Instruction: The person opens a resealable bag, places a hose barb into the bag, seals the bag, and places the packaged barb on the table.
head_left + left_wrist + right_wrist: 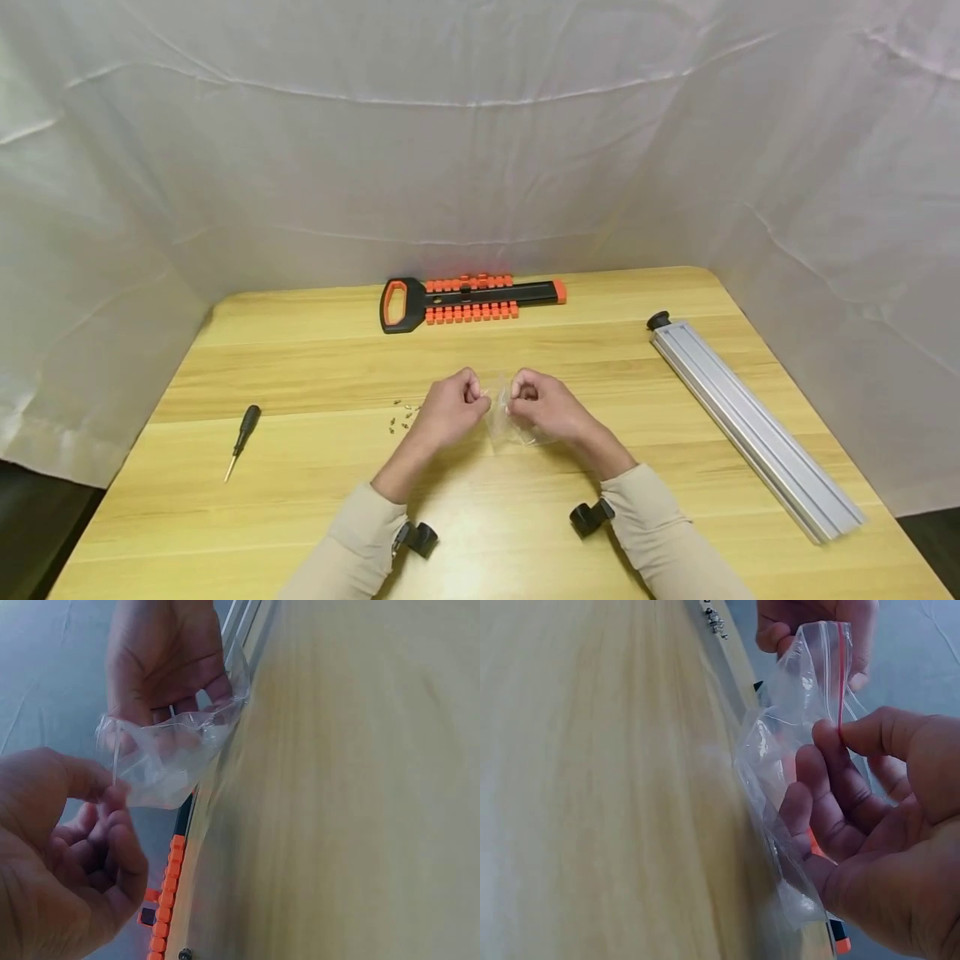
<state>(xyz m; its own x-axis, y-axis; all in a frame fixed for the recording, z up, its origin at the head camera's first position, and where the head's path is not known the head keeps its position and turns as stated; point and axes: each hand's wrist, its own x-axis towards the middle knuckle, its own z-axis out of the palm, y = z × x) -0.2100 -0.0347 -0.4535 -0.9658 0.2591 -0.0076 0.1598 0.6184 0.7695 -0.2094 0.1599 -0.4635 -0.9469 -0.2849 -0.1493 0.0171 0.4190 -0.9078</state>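
Between the two hands hangs a clear zip-lock bag (769,742) with a red line along its seal. My left hand (452,408) pinches one end of the bag's mouth between thumb and index finger, as the left wrist view shows. My right hand (551,406) pinches the seal at the other end, its remaining fingers curled loosely against the film. No contents show through the plastic. Several small screws (407,416) lie on the table just left of the left hand.
A black-handled screwdriver (244,436) lies at the left. Along the back sits a black and orange tool rack (536,293) with a loop handle. A long silver metal rail (753,425) with a black knob lies at the right. Pale curtains (465,167) surround the wooden table (315,500).
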